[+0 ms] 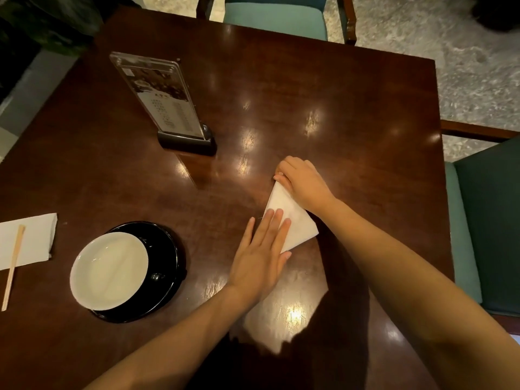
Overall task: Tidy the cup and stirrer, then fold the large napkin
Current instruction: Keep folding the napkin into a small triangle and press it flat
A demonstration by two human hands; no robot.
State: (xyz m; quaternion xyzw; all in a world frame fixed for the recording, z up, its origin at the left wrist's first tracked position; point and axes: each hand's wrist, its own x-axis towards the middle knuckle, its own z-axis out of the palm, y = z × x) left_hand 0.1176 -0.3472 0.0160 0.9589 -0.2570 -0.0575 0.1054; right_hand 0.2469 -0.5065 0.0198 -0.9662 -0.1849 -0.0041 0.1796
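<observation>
Head view looks down on two bare hands working a white napkin (pixel 292 218) folded into a triangle on a dark wooden table (pixel 351 108). Left hand (pixel 260 254) lies flat and released, fingers (pixel 277 223) straight and together, pressing the napkin's near-left edge against the table. Right hand (pixel 302 182) is curled over the napkin's far tip, its fingertips pinching or pressing that point; whether it truly grips the paper cannot be told. Both forearms reach in from the bottom of the frame.

Left of the napkin, well apart from it, a white-lined cup (pixel 109 270) sits on a black saucer (pixel 166 249). Farther left of the napkin, at the table's edge, a second white napkin (pixel 33 237) lies flat, with a wooden stirrer (pixel 12 267) resting across it, one end over the tabletop. Beyond the napkin and to its left stands a clear acrylic menu stand (pixel 160 94) in a black base. Teal-cushioned chairs (pixel 277 19) stand on the far and right sides of the table.
</observation>
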